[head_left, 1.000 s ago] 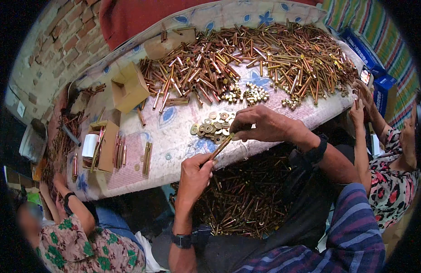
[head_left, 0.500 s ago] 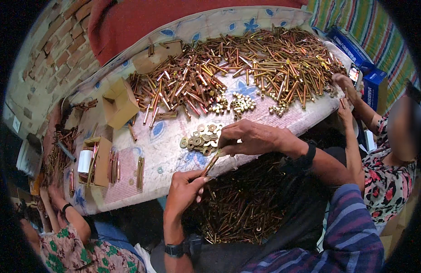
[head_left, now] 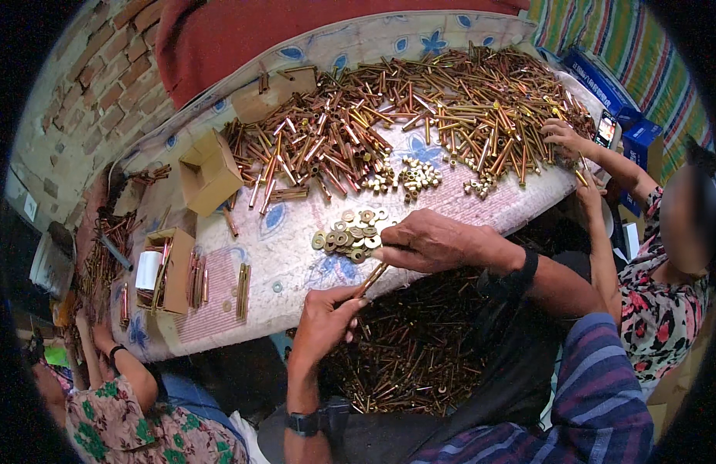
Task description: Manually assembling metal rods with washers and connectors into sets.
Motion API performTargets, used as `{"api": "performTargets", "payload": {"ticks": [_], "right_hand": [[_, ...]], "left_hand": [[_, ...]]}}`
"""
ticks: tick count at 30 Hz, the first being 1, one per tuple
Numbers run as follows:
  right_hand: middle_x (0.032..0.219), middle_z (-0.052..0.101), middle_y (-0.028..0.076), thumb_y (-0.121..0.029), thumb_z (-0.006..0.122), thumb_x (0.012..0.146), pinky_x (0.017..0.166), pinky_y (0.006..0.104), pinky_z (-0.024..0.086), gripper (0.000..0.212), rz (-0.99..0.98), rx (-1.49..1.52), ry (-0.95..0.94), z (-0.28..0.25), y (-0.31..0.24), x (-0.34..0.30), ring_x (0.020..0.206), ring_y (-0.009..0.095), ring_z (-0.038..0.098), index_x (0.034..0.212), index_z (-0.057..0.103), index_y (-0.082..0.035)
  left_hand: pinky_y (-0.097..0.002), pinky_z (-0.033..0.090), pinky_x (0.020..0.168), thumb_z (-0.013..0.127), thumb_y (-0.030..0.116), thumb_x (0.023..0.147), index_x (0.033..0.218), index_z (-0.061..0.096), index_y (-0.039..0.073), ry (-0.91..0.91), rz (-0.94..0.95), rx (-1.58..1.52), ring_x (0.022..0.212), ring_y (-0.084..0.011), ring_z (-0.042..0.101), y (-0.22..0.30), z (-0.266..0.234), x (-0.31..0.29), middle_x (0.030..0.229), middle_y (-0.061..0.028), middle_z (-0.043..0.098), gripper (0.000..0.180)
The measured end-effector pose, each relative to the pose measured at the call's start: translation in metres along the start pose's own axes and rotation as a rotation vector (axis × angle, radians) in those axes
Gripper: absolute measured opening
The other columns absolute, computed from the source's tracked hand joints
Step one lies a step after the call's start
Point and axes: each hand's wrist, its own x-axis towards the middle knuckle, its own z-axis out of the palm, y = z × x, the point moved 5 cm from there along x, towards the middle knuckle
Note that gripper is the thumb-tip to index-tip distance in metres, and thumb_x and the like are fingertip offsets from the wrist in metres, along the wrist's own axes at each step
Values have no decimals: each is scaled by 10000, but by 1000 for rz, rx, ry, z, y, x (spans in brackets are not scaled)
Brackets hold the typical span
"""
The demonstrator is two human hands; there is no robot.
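In my left hand [head_left: 323, 321], a slim brass-coloured anchor bolt [head_left: 373, 280] is pinched between thumb and fingers, tilted up to the right. My right hand [head_left: 435, 243] closes its fingertips round the bolt's upper end; whether a small part sits inside them is hidden. Just beyond my hands, a heap of flat washers [head_left: 350, 233] lies on the table's cloth. Behind the washers are small clusters of brass-coloured nuts [head_left: 416, 179]. A large pile of metal sleeves and bolts [head_left: 319, 139] spreads across the far side.
An open cardboard box [head_left: 209, 172] and another box holding rods and a white roll [head_left: 166, 271] stand at left. More rods fill the space below the table edge [head_left: 404, 348]. Co-workers sit on both sides; the right one's hand [head_left: 563, 138] is at the pile, near a phone [head_left: 605, 128].
My right fingers have closed further over the bolt's upper end, and both hands appear slightly shifted. The right co-worker's hand has moved from the phone to the pile.
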Motion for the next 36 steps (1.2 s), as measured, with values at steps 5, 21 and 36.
{"api": "performTargets", "payload": {"ticks": [5,21,36], "right_hand": [[566,505,216,-372,550,978,541,499,392,449,89,25,-57,-2,-3,-1,561,442,526,730,537,2],[688,579,257,-458,554,954,620,492,452,540,70,53,-126,-1,6,-4,665,418,604,753,567,43],[584,510,177,-444,505,992,515,431,404,539,-79,265,-174,7,12,-11,486,265,492,780,561,49]], "left_hand": [[-235,450,437,619,78,913,1091,721,8,37,-26,35,523,-57,513,-2,0,0,637,11,572,217],[-242,428,426,627,67,911,1045,694,-28,54,-27,-55,501,-66,503,-3,6,4,629,-2,554,178],[-238,458,440,642,73,897,1032,699,-40,13,-61,-46,529,-65,538,-3,13,3,665,-8,587,185]]}}
